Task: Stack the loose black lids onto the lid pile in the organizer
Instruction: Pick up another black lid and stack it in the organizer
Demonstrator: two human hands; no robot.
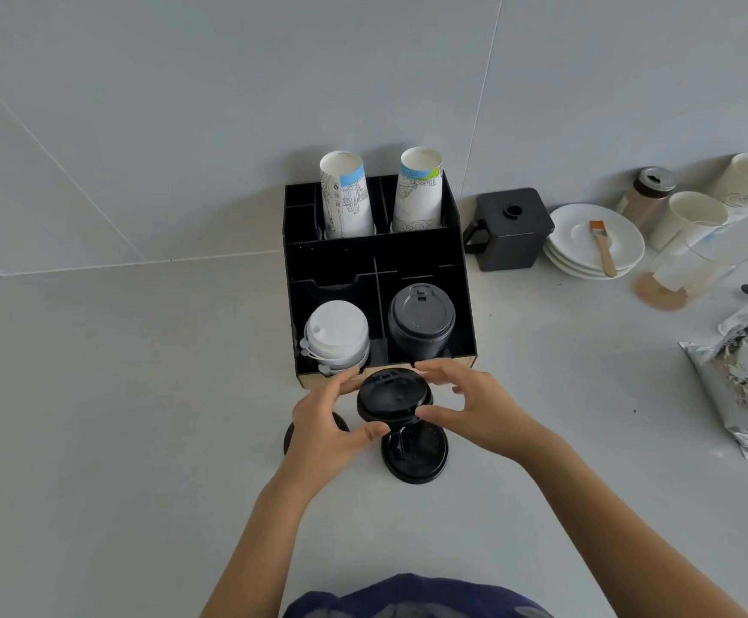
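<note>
**Lifting a loose black lid toward the organizer pile**

From the head view, I am holding one black lid (393, 398) up between both hands, just in front of the near edge of the organizer (461, 269). My left hand (323, 417) is pinching its left rim, thumb under the near edge and fingers curled over the far edge. My right hand (470, 408) is cupping the right rim the same way, thumb touching the near side, fingers arched and only lightly closed.

The black lid pile (421, 321) is standing in the organizer's near right compartment, beside the white lid stack (336, 334) in the near left one. Two more loose lids are lying on the tabletop (118, 417): one right below the lid I am holding (417, 457), another partly hidden behind my left hand (292, 434).

I am judging these lids to be thin, light plastic that flexes a little and feels slick, so I am taking hold at the stiffer outer rim rather than the raised centre, squeezing gently. Pressing too hard could warp it; too loosely, it could slip. It will need to go down level to nest on the pile.
</note>
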